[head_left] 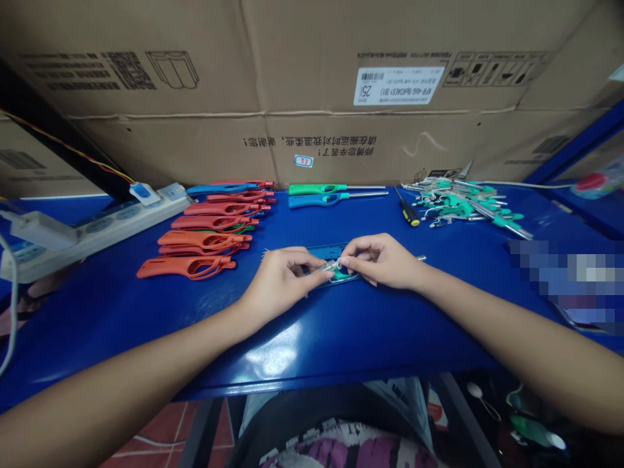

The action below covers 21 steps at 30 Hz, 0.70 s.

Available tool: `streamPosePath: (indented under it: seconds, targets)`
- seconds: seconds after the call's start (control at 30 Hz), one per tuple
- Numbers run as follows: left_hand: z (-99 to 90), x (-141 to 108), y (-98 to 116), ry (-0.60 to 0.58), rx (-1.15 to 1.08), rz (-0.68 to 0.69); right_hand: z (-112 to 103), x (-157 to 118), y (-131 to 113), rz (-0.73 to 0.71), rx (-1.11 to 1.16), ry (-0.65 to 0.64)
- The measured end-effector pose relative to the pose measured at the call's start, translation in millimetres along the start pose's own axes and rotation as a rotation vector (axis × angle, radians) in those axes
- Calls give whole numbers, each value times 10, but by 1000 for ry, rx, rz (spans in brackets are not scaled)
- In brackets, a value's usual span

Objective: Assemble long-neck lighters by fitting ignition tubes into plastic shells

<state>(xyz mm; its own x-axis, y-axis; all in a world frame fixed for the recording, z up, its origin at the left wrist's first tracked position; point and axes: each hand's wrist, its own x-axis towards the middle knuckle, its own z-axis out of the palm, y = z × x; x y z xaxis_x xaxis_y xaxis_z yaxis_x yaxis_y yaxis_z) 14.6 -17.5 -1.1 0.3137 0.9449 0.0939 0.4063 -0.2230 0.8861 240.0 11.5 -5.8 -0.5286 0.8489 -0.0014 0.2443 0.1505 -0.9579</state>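
The left hand (285,276) pinches a small clear part (327,267) slanting toward the right hand (380,259), whose exact hold is unclear, over a blue casing (327,252) lying sideways on the desk (375,344).

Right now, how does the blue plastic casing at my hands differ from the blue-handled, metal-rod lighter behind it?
The blue plastic casing is open, its inside showing; the blue-handled, metal-rod lighter looks closed. The casing is partly hidden by your left hand and right hand; the lighter lies untouched. Both are blue, running roughly left to right.
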Motion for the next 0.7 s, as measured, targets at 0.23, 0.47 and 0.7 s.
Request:
streamPosePath:
  seconds: [0.23, 0.47, 0.7]
  targets:
    - [2, 3, -7, 1, 17, -2, -7, 3, -4, -10, -42, -12]
    - [-73, 32, -7, -34, 55, 24, -39, 16, -57, -29, -36, -57]
    - [-266, 70, 81, -157, 308, 96, -105, 13, -87, 7, -49, -36]
